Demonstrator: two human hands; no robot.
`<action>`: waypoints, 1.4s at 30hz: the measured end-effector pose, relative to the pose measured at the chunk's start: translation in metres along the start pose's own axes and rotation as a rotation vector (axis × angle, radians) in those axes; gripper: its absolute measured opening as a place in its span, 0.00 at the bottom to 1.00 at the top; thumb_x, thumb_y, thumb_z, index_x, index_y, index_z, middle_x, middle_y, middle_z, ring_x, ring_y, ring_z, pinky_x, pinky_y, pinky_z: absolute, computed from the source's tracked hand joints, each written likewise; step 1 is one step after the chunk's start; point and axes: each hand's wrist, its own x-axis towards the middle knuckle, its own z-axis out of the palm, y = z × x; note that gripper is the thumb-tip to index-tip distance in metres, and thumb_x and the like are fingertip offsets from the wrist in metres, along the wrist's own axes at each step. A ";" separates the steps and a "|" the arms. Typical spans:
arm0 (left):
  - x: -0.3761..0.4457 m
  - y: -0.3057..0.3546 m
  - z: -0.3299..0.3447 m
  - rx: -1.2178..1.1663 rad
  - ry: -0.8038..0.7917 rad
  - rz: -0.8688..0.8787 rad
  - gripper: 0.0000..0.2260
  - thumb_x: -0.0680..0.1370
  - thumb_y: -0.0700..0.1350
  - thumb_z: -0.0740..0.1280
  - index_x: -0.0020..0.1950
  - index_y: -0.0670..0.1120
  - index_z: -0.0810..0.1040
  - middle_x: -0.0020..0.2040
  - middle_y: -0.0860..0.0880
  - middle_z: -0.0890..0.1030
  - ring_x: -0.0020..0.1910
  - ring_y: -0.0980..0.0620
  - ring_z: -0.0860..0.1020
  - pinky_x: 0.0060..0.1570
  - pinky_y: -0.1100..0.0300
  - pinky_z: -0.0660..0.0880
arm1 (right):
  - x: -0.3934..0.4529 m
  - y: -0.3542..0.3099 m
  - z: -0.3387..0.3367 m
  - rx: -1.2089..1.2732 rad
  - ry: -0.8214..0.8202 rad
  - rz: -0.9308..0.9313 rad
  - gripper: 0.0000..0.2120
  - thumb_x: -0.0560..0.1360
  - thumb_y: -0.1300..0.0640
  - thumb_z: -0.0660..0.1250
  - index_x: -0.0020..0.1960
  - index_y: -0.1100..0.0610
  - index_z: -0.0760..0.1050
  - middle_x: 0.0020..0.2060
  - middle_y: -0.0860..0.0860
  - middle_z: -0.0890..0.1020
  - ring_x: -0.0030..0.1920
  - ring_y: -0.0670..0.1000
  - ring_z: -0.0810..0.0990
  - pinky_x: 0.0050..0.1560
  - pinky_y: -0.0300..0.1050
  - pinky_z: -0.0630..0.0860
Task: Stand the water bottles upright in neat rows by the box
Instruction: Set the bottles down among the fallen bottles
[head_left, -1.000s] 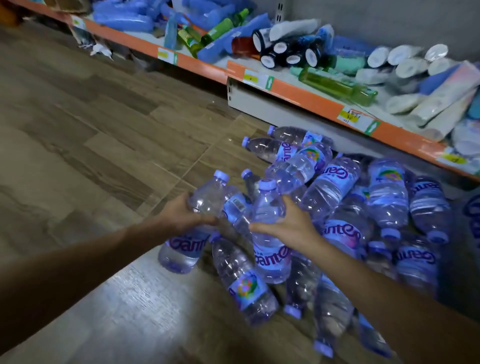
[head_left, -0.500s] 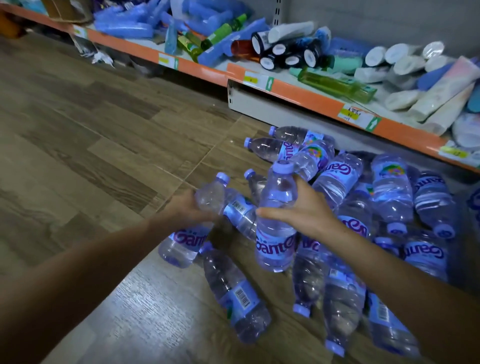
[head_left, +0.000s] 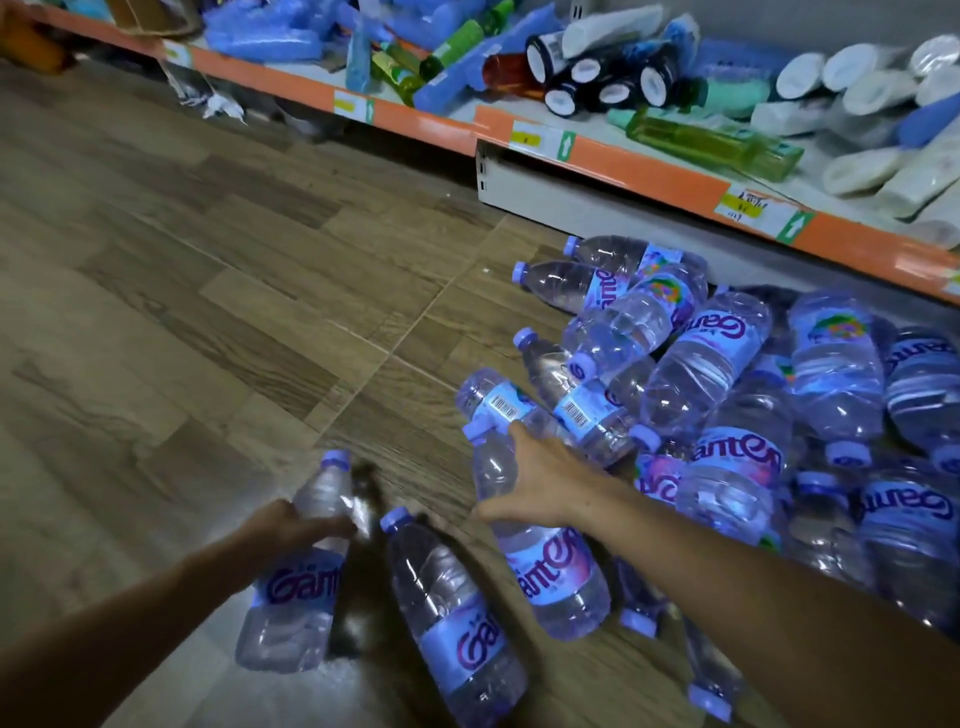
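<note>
My left hand (head_left: 291, 527) grips the neck of a clear water bottle (head_left: 293, 597) with a purple cap, held upright low over the wooden floor. My right hand (head_left: 540, 480) holds a second bottle (head_left: 550, 571) by its upper part, nearly upright. Between them a third bottle (head_left: 452, 618) lies on the floor. To the right, a pile of several more bottles (head_left: 727, 395) lies tumbled on its sides against the shelf base. No box is in view.
A low shelf with an orange edge (head_left: 623, 161) runs across the back, loaded with tubes, green bottles and other packs. The wooden floor (head_left: 182, 312) spreads out to the left of the pile.
Both hands have drawn back from the pile toward me, each carrying its bottle lower and to the left. The camera view shifted with them.
</note>
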 end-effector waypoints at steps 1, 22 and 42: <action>-0.002 -0.005 0.005 0.023 -0.031 0.004 0.19 0.55 0.60 0.76 0.35 0.47 0.82 0.35 0.45 0.82 0.35 0.48 0.79 0.34 0.59 0.73 | 0.003 0.005 0.002 0.062 0.023 0.027 0.38 0.63 0.39 0.72 0.65 0.54 0.60 0.62 0.56 0.72 0.63 0.60 0.72 0.58 0.51 0.72; 0.029 0.097 0.063 -0.198 -0.081 0.280 0.26 0.50 0.56 0.75 0.43 0.44 0.82 0.40 0.45 0.84 0.36 0.51 0.82 0.39 0.59 0.78 | -0.009 0.047 -0.005 0.377 0.309 0.076 0.33 0.61 0.34 0.71 0.53 0.50 0.60 0.51 0.53 0.79 0.53 0.57 0.78 0.50 0.53 0.77; 0.008 0.083 0.083 -0.001 0.028 0.131 0.13 0.68 0.56 0.72 0.36 0.47 0.75 0.34 0.48 0.78 0.33 0.53 0.75 0.29 0.62 0.68 | -0.011 0.061 -0.001 0.518 0.328 0.074 0.38 0.53 0.29 0.68 0.57 0.44 0.62 0.53 0.48 0.80 0.53 0.53 0.80 0.54 0.56 0.78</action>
